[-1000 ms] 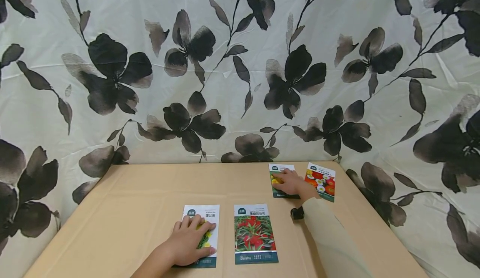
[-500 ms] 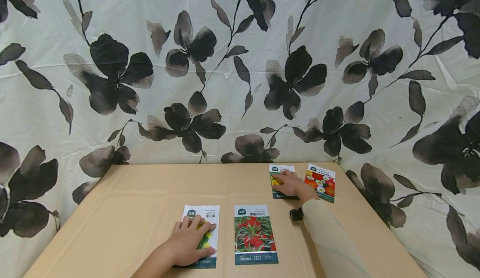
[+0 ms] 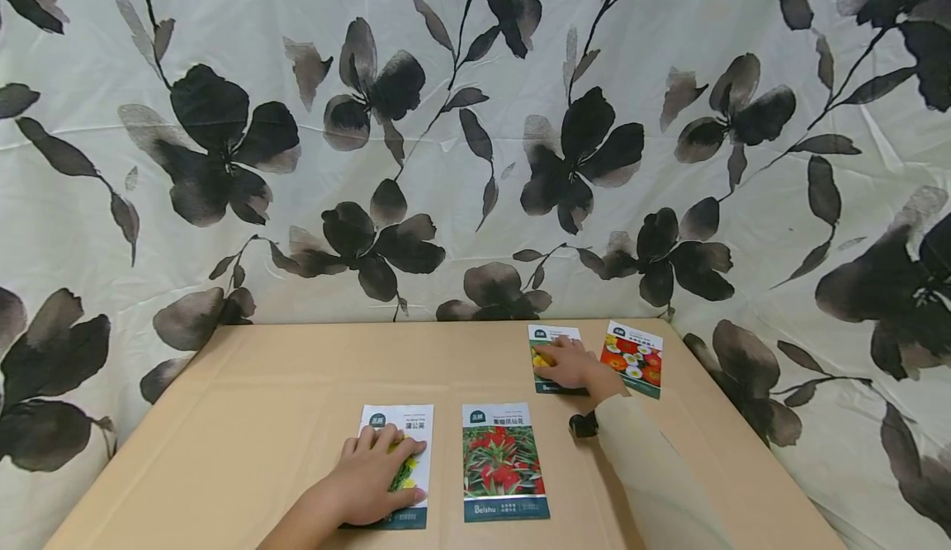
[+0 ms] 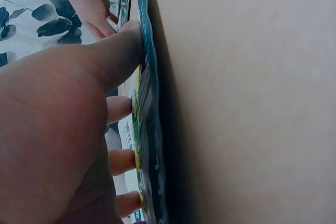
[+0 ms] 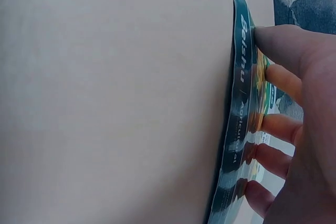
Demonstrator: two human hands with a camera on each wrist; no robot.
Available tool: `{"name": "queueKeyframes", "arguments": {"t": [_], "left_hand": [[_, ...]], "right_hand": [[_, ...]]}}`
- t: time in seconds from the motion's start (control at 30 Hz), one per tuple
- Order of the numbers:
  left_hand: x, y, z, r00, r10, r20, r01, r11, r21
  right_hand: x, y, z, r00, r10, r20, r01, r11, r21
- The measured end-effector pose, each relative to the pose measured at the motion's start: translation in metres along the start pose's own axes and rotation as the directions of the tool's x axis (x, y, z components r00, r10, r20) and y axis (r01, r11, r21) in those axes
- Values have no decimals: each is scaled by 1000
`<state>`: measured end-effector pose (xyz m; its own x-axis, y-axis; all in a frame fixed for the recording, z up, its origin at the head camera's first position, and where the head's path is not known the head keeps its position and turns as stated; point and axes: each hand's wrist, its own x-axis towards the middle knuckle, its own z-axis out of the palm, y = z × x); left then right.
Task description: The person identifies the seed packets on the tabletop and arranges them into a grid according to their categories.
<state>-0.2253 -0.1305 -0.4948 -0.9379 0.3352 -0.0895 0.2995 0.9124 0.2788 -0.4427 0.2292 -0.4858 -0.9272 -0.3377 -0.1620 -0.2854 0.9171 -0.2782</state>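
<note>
My left hand (image 3: 364,480) rests with spread fingers on a seed packet (image 3: 419,469) with a yellow flower picture, at the near middle of the table. In the left wrist view the thumb and fingertips touch the face of that packet (image 4: 150,114), which lies on the tabletop. My right hand (image 3: 570,366) reaches to the back right and presses its fingertips on another yellow-flowered seed packet (image 3: 553,333). The right wrist view shows the teal "Beishu" band of this packet (image 5: 239,93) beneath the extended fingers. Both hands cover much of the pictures.
Between the hands lies a seed packet with red flowers (image 3: 505,463). Right of my right hand is a seed packet with red, orange and white flowers (image 3: 633,357), close to the right edge. A floral curtain (image 3: 475,145) hangs behind the tan table (image 3: 260,418).
</note>
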Motion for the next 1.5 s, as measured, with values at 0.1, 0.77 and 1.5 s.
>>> {"name": "queueKeyframes", "arguments": {"t": [0.1,0.77,1.5], "left_hand": [[-1,0,-1,1000,1,-2,-1,1000,-1],[0,0,-1,1000,-1,-6,1,1000,-3],[0,1,0,1000,4,-10,-4,1000,8]], "right_hand": [[-1,-2,1,1000,0,-7,0,1000,4],[-1,-10,6,1000,-1,-24,1,1000,-6],[-1,-19,10,999,5,-39,-6,1000,-16]]}}
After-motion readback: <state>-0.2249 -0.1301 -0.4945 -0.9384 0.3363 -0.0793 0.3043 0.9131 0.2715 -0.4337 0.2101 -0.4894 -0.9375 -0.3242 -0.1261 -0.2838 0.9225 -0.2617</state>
